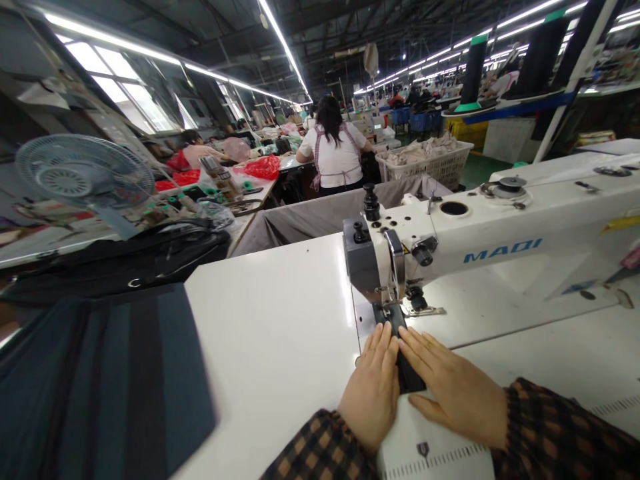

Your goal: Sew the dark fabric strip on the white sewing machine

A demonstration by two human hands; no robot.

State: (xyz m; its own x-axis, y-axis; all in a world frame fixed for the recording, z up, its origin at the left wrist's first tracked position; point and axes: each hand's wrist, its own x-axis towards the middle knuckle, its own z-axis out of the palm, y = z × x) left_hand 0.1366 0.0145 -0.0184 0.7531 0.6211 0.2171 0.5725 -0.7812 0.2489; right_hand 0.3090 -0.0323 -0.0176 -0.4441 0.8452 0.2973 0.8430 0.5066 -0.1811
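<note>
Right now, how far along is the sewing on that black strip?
Done: the black strip is fed under the presser foot of the sewing machine. In hand: left hand and right hand press flat on either side of it. Left: the stack of dark fabric lies untouched.

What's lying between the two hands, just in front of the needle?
In the head view, a narrow black strip lies between the left hand and right hand, running up under the sewing machine head.

A fan (84,175) stands left, beside dark folded fabric (107,380).
</note>
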